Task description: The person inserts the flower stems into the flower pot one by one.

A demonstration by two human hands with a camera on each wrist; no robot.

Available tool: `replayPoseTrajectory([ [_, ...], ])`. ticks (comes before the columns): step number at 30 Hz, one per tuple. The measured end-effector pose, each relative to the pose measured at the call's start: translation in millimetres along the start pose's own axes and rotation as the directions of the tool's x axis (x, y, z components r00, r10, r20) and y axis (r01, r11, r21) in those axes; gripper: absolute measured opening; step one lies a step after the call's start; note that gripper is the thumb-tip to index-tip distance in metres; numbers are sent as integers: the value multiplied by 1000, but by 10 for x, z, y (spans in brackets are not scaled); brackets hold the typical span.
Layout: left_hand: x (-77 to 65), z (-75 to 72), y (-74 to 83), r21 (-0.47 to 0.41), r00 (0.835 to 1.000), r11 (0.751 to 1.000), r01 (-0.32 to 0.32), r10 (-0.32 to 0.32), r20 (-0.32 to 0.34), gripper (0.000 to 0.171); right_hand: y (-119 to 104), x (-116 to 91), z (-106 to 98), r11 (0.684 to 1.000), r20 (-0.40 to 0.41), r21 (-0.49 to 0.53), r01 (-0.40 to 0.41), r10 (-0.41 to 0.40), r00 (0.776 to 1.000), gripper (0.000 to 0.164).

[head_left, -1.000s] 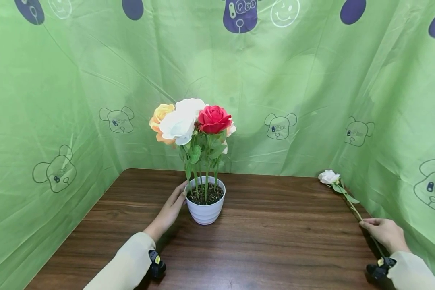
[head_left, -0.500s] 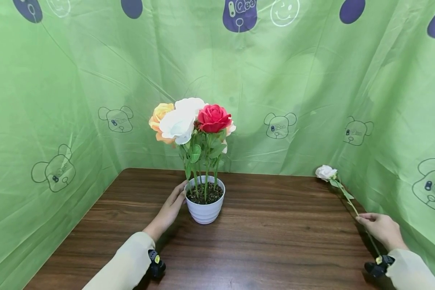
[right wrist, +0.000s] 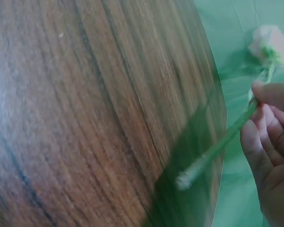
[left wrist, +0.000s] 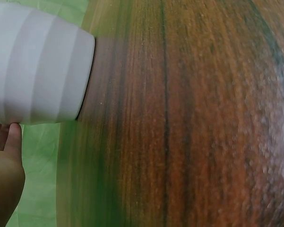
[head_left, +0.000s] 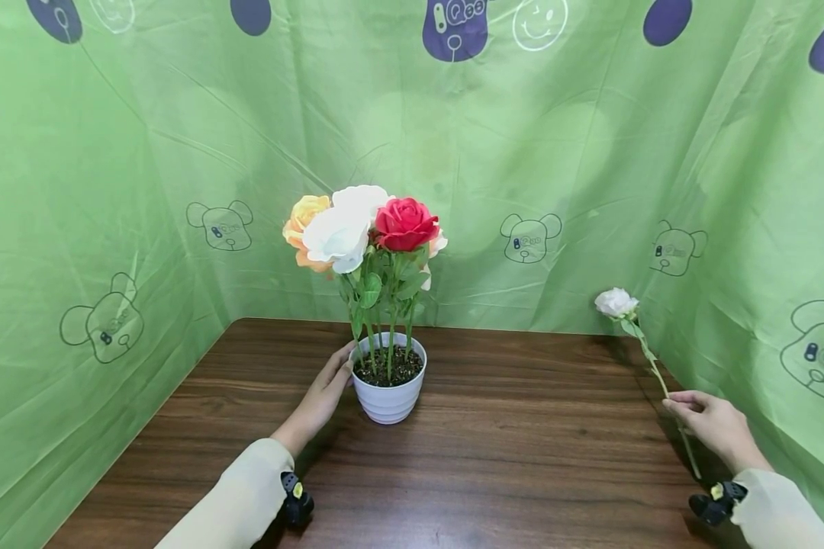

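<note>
A white ribbed flowerpot (head_left: 387, 406) with dark soil stands upright on the table. Out of it rise several tall-stemmed flowers: a red rose (head_left: 407, 225), large white blooms (head_left: 336, 240) and a yellow-orange rose (head_left: 306, 215). My left hand (head_left: 323, 393) rests its fairly straight fingers against the pot's left side; in the left wrist view the fingertips touch the ribbed wall (left wrist: 42, 66). Far to the right, my right hand (head_left: 717, 428) pinches the stem of a single white rose (head_left: 616, 303) between thumb and fingers. The bloom tilts up and away, and the stem's cut end (right wrist: 183, 182) hangs free.
A dark brown wooden table (head_left: 508, 457) lies under everything. Green printed cloth (head_left: 577, 175) encloses it at the back and on both sides, close behind the right hand. Each wrist wears a small black camera (head_left: 717, 503).
The right hand has lifted the white rose off the table and shifted slightly left and away, bringing the bloom higher. The left hand and the flowerpot stay put.
</note>
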State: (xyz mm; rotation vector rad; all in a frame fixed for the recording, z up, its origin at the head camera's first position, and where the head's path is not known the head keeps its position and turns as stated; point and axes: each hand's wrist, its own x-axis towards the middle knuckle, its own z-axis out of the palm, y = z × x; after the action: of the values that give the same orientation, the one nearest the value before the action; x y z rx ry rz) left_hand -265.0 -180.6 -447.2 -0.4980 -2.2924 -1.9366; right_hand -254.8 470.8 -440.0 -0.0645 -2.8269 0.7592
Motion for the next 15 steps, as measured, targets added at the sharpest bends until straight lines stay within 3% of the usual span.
replayPoseTrajectory([
  [15, -8, -2, 10, 11, 1000, 1000, 7, -7, -1, 50, -330, 99, 134, 986, -56, 111, 125, -119, 991, 37],
])
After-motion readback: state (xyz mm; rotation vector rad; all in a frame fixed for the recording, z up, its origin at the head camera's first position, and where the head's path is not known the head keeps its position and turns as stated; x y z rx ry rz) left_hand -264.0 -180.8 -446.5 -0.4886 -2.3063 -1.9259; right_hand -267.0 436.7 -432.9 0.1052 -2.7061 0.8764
